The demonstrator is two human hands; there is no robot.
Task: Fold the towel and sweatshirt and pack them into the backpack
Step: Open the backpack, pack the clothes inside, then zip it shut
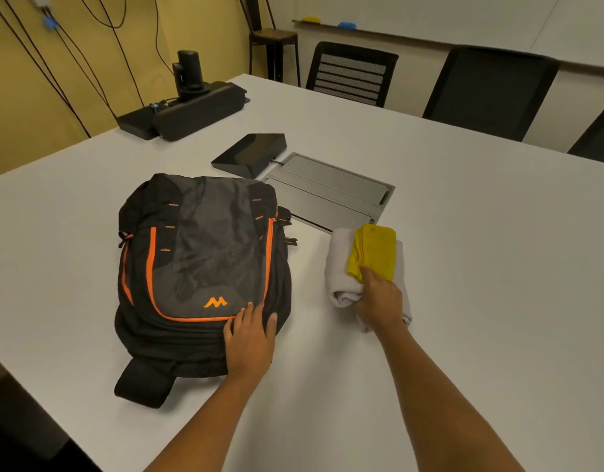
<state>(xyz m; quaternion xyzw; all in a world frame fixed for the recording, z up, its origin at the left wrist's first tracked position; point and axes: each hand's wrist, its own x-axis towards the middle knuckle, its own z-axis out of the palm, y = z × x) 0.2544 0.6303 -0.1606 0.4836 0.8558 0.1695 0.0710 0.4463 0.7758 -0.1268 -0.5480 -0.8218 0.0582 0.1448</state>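
A black and grey backpack (198, 260) with orange trim lies flat on the white table (481, 267), zipped shut as far as I can see. My left hand (251, 338) rests flat on its near right corner, fingers straight. To the right lies a folded light grey sweatshirt (341, 277) with a folded yellow towel (373, 252) stacked on top. My right hand (379, 298) grips the near end of this stack, thumb on the towel and fingers curled round the sweatshirt's edge.
A grey cable hatch (328, 192) is set into the table behind the stack, with a black wedge-shaped device (251, 153) beside it. Black conference gear (188, 107) sits at the far left corner. Black chairs (351, 74) line the far side.
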